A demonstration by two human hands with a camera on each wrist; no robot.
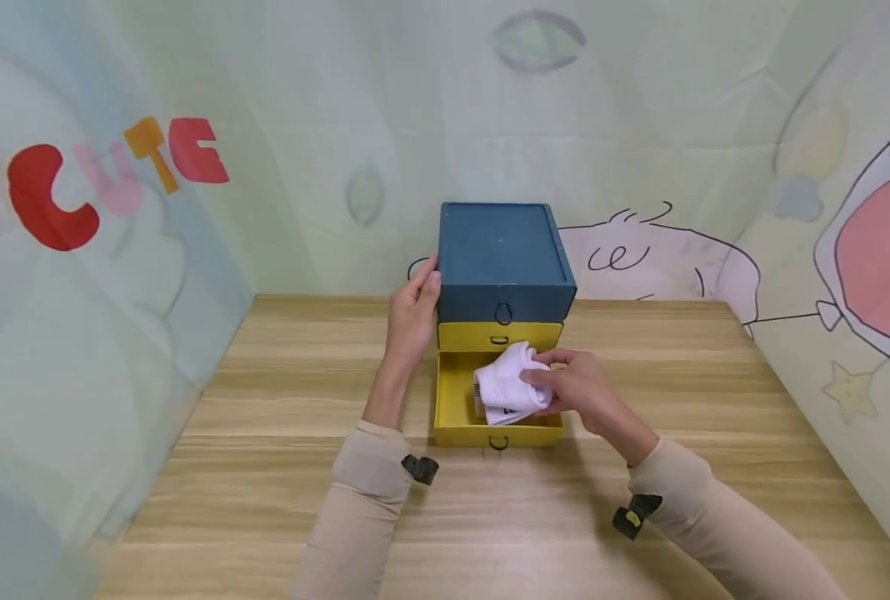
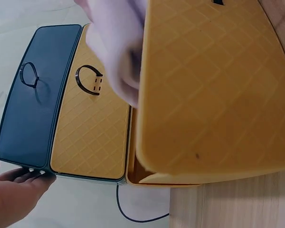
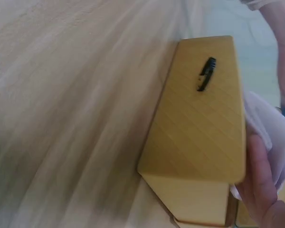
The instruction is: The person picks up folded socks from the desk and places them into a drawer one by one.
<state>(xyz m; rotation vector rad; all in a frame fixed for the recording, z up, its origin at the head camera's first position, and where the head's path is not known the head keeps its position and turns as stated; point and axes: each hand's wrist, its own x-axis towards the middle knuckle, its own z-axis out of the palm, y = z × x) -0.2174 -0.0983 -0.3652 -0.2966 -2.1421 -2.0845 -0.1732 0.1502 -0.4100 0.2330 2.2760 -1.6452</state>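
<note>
A small drawer cabinet (image 1: 505, 242) has a blue top and blue upper drawer, with two yellow drawers beneath. The bottom yellow drawer (image 1: 452, 437) is pulled out towards me; the middle yellow drawer (image 2: 92, 128) is closed. My left hand (image 1: 412, 317) rests against the cabinet's left side near the top, its fingers along that side wall. Over the bottom drawer my right hand (image 1: 576, 383) pinches a folded white ribbed cloth (image 1: 505, 383) with dark lettering on its lower edge. In the right wrist view, the fingers (image 3: 261, 171) are just behind the drawer front.
The cabinet stands at the back of a wood-grain table (image 1: 265, 467), close to a printed curtain (image 1: 325, 150). Black loop pulls (image 1: 503, 313) stick out from the drawer fronts.
</note>
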